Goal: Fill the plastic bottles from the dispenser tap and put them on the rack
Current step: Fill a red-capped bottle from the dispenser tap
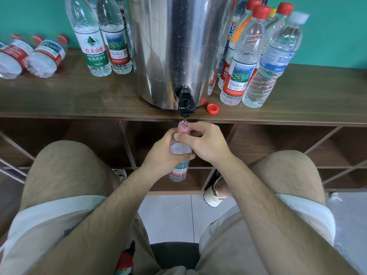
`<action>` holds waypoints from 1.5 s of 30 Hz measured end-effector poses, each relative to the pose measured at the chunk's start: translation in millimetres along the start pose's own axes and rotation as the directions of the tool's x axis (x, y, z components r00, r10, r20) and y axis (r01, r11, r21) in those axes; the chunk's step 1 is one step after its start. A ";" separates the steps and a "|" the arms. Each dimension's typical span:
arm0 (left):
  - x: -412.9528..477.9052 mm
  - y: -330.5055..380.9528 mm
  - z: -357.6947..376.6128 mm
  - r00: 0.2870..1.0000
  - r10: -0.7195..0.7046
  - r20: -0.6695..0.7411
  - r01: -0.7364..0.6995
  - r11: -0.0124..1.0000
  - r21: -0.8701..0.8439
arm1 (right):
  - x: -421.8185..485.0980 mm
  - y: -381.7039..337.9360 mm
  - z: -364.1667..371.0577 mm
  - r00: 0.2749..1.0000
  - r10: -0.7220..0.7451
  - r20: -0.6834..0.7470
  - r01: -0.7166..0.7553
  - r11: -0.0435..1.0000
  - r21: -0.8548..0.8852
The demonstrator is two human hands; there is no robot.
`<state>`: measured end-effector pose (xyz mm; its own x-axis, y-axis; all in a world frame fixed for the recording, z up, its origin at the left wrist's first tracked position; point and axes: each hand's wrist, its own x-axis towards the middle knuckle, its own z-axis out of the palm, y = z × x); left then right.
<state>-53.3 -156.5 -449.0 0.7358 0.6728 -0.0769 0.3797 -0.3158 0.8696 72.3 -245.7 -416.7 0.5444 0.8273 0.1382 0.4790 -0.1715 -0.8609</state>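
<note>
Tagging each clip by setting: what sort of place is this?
Probably an indoor bottle-filling station, home or workplace unclear: a steel dispenser on a wooden rack with cubbyholes, bottles standing beside it, a bottle under the tap, tiled floor.

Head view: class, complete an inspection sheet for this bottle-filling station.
Surface: wooden shelf top, carrying the steel dispenser.
Job's things: open bottle held with its mouth under the black tap; capped bottles stand right of the dispenser.
Clutter: loose red cap by the tap; bottles lying at far left.
Hands: left hand and right hand both grip the bottle.
Cables: nothing seen.
Surroundings: teal wall; cubby rack below.
</note>
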 end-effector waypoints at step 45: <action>0.9 -5.7 1.2 1.000 0.029 0.004 -0.029 0.999 -0.016 | -1.0 -0.3 0.1 1.000 0.010 0.010 -0.010 1.000 -0.018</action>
<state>-54.1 -154.9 -454.6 0.7488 0.6606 -0.0538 0.3490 -0.3240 0.8793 71.6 -246.4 -416.6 0.5424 0.8309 0.1242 0.4855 -0.1893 -0.8535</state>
